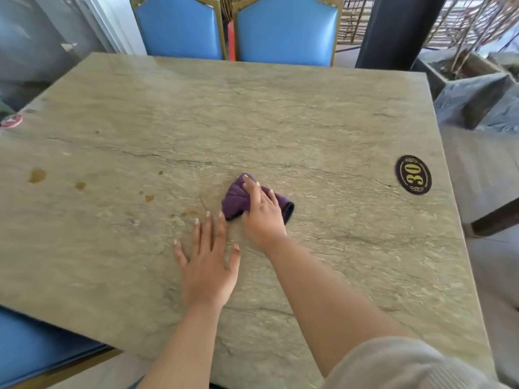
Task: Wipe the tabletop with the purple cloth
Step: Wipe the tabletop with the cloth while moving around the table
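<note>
Right hand (262,213), fingers straight, presses the purple cloth (238,202) flat mid-table (280,113). Left hand (207,265) lies spread beside it. Brown stains (36,175) lie toward the left edge, well apart from the cloth.

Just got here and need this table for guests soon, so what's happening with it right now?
A person is wiping the stone tabletop with a bunched purple cloth. The right hand presses flat on the cloth near the middle of the table, while the left hand rests open on the surface beside it. Several brownish stains show on the left part, away from the cloth. An oval plaque reading 30 sits near the right edge.
</note>
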A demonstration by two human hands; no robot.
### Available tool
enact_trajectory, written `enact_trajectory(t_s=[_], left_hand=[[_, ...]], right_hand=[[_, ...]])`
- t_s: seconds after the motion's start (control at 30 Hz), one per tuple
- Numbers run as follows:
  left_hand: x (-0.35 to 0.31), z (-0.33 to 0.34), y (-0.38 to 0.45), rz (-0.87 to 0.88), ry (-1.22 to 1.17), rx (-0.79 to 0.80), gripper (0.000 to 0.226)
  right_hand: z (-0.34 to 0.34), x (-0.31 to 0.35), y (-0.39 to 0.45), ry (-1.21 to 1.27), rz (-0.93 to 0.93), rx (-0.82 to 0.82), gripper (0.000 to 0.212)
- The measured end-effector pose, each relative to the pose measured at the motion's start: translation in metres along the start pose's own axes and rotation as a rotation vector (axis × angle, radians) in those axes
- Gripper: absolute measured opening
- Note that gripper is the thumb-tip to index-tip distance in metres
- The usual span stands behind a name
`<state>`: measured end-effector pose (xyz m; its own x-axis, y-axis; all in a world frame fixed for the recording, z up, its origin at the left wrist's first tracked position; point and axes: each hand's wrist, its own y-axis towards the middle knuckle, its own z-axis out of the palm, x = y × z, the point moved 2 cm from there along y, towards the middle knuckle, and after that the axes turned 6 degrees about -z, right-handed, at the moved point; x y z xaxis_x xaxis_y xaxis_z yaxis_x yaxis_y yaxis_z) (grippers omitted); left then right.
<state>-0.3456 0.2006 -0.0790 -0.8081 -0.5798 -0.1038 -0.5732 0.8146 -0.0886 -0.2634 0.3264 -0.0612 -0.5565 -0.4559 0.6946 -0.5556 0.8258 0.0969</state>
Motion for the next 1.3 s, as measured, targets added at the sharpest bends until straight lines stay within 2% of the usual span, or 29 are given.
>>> enact_trajectory(t_s=[0.1, 0.17, 0.23, 0.4, 0.53, 0.6, 0.63, 0.7, 0.77, 0.83, 0.93, 1.03, 1.1, 1.23, 1.3], left_hand=[[0.001, -0.002, -0.001, 0.014, -0.024, 0.005, 0.070], [0.002, -0.001, -0.001, 0.026, -0.005, 0.004, 0.068], [0.002, 0.000, -0.001, 0.043, 0.001, 0.016, 0.066], [0.004, -0.006, 0.000, 0.064, -0.105, 0.087, 0.065], [0.023, -0.027, 0.013, 0.070, -0.455, 0.222, 0.066], [0.046, -0.038, 0.025, 0.106, -0.632, 0.228, 0.067], [0.058, -0.041, 0.032, 0.152, -0.647, 0.213, 0.067], [0.075, -0.046, 0.052, 0.260, -0.551, 0.168, 0.064], [0.080, -0.046, 0.074, 0.362, -0.409, 0.134, 0.061], [0.074, -0.043, 0.095, 0.457, -0.290, 0.093, 0.060], [0.062, -0.039, 0.131, 0.525, -0.176, 0.018, 0.061], [0.058, -0.031, 0.156, 0.494, -0.158, -0.034, 0.071], [0.057, -0.028, 0.157, 0.488, -0.168, -0.066, 0.070], [0.056, -0.026, 0.156, 0.510, -0.142, -0.048, 0.071], [0.057, -0.025, 0.159, 0.513, -0.131, -0.050, 0.070]], right_hand=[[-0.023, -0.015, -0.005, 0.209, 0.089, -0.145, 0.069], [-0.045, -0.039, -0.016, 0.157, 0.255, -0.266, 0.066], [-0.059, -0.052, -0.028, 0.083, 0.364, -0.309, 0.065], [-0.031, -0.021, -0.043, -0.101, 0.372, -0.278, 0.065], [0.035, 0.051, -0.044, 0.014, 0.276, -0.170, 0.066], [0.059, 0.082, -0.048, 0.068, 0.226, -0.082, 0.063], [0.061, 0.089, -0.050, 0.094, 0.247, -0.076, 0.063], [0.052, 0.087, -0.058, 0.093, 0.358, -0.167, 0.066], [0.040, 0.069, -0.069, -0.061, 0.488, -0.336, 0.067], [0.032, 0.052, -0.072, -0.166, 0.622, -0.406, 0.067], [0.026, 0.033, -0.051, -0.242, 0.729, -0.429, 0.068], [0.009, 0.004, -0.008, -0.293, 0.806, -0.474, 0.070], [-0.007, -0.019, 0.028, -0.316, 0.828, -0.480, 0.070], [-0.027, -0.048, 0.097, -0.333, 0.834, -0.413, 0.065], [-0.024, -0.046, 0.123, -0.326, 0.755, -0.341, 0.061]])
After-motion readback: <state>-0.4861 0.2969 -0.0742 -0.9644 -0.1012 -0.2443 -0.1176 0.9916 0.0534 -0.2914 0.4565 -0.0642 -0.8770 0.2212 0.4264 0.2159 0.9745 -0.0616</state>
